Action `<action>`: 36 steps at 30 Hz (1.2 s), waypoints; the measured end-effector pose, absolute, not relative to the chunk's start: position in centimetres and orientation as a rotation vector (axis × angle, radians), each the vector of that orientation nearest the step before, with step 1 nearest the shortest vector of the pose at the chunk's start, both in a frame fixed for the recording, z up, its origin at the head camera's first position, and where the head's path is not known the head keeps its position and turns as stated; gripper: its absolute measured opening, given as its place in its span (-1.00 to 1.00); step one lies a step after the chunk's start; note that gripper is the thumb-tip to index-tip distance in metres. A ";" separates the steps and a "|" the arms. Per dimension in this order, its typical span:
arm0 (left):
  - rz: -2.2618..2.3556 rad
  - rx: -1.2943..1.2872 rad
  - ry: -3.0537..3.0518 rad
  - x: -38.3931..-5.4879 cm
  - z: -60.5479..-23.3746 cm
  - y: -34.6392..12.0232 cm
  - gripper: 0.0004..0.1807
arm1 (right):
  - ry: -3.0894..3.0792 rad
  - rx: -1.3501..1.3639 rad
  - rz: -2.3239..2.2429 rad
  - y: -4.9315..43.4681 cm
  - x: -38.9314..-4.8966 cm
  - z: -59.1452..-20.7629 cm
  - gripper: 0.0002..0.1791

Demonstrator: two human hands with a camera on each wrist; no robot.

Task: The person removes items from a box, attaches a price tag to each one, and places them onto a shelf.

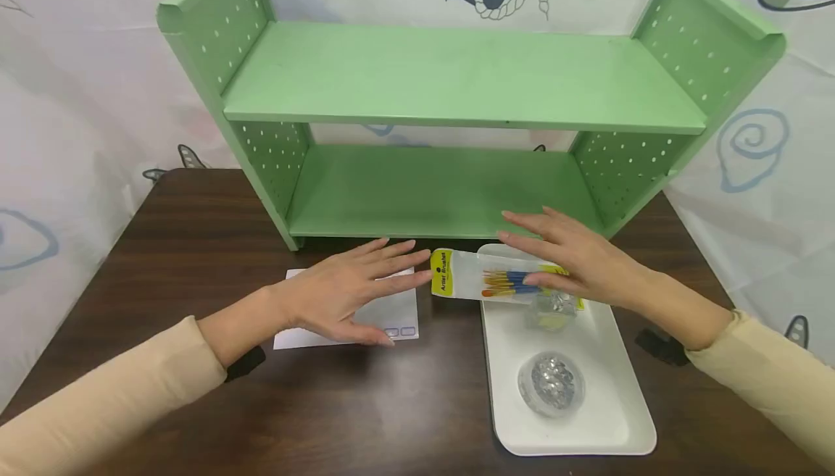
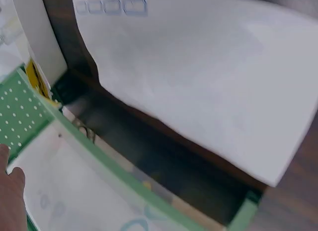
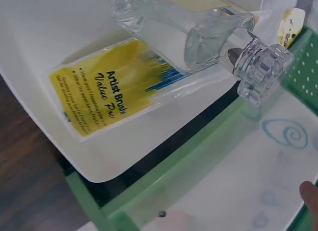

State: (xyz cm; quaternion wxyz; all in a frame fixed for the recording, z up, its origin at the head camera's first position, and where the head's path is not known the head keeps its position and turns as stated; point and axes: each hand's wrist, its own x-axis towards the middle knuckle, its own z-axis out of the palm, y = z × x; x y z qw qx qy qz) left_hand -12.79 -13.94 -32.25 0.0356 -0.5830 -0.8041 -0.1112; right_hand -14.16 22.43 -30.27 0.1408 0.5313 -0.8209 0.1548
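My left hand hovers, fingers extended, above a white sheet of paper that has small blue outlined boxes along one edge. The left wrist view shows the same paper large, with nothing held. Over the white tray is my right hand, its fingers loosely stretched and holding nothing. Beneath it lies a clear pack of artist brushes with yellow labels, sticking out past the tray's left rim. A clear glass bottle with a faceted stopper lies on the pack. Nearer me in the tray sits a round clear container of silvery pieces.
A green two-tier metal shelf with perforated side panels stands at the back of the dark wooden table. Behind it hangs a white cloth printed with anchors and shells.
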 end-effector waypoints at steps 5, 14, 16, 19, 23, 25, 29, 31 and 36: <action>-0.545 -1.788 -2.449 -11.7 -33.5 -12.8 -0.09 | -2.233 1.367 0.612 23.6 -14.0 -30.3 -0.50; -1.081 -1.613 -2.628 -9.0 -35.7 -9.4 -0.13 | -2.356 0.839 0.762 26.5 -12.7 -31.7 -0.66; -1.201 -1.609 -2.627 -8.6 -36.1 -8.4 -0.14 | -2.429 0.712 0.772 27.1 -12.4 -32.3 -0.59; -1.332 -1.626 -2.607 -8.0 -36.8 -6.6 -0.15 | -2.543 0.546 0.772 28.3 -12.0 -33.4 -0.70; -1.398 -1.635 -2.589 -7.4 -37.4 -4.3 -0.16 | -2.706 0.400 0.787 29.7 -11.8 -34.9 -0.74; -1.416 -1.632 -2.580 -7.2 -37.7 -3.3 -0.16 | -2.791 0.350 0.815 30.3 -11.9 -35.6 -0.69; -1.417 -1.608 -2.589 -7.0 -38.2 -1.7 -0.13 | -2.946 0.249 0.920 30.8 -12.2 -36.6 -0.53; -1.399 -1.597 -2.609 -7.0 -38.3 -0.9 -0.13 | -3.010 0.190 0.968 30.9 -12.4 -36.9 -0.47; -1.387 -1.590 -2.701 -7.1 -38.4 0.9 -0.11 | -3.095 0.086 1.040 30.9 -12.6 -37.1 -0.42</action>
